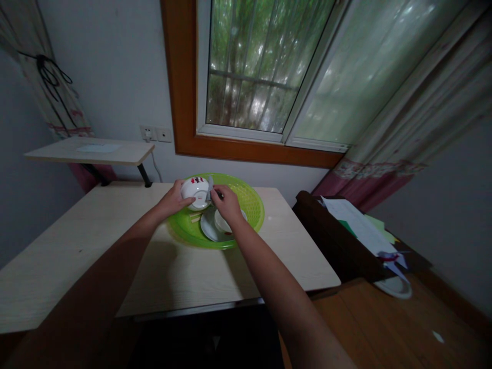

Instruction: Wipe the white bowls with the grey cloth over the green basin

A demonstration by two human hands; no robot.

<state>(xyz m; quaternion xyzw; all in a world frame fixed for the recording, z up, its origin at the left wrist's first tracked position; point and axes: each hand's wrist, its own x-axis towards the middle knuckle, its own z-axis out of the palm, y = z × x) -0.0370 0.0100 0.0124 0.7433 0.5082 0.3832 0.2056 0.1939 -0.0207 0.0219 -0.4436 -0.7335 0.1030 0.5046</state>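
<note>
My left hand (173,200) grips a white bowl (199,193) with a red pattern, its thumb on the outer side. The bowl is tilted so that its base faces me. Pinched in my right hand (228,204) is a thin grey flat strip (210,183), upright against the bowl's right side; its exact kind is unclear. Both hands are over a round green plastic basket (251,201). Inside it, below my right hand, another white bowl (221,222) rests on a pale plate (208,224). Light wooden chopsticks (196,217) lie left of the plate, partly hidden.
The basket stands on a pale wooden table (284,246) against the wall. A small raised shelf (92,148) is at the back left. To the right, a dark brown piece of furniture (326,230) bears papers (357,223). A window (269,66) is behind.
</note>
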